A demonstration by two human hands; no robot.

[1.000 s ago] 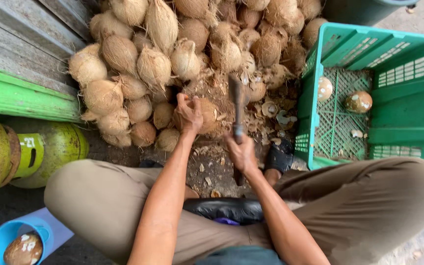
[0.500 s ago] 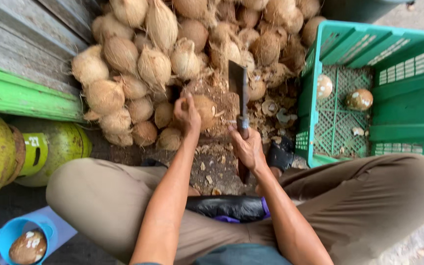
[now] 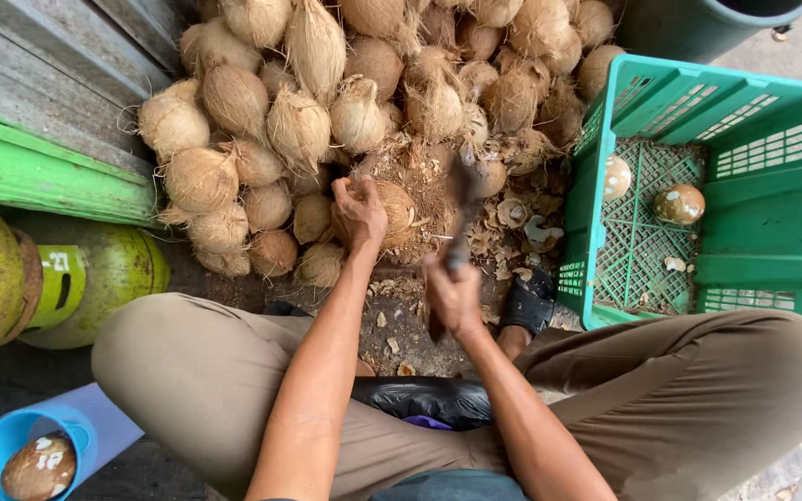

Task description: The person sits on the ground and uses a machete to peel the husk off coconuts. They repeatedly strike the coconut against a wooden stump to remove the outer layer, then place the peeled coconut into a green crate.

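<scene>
Both hands grip: left [image 3: 360, 211] steadies coconut [image 3: 395, 210], right [image 3: 453, 297] clutches blurred cleaver [image 3: 462, 199].

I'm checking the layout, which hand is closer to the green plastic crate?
Right. The right hand, gripping the cleaver, is just left of the green plastic crate; the left hand holds a husked brown coconut farther away.

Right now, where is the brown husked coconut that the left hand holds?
In the head view, the brown husked coconut sits centre, under the left hand, before the coconut pile.
</scene>
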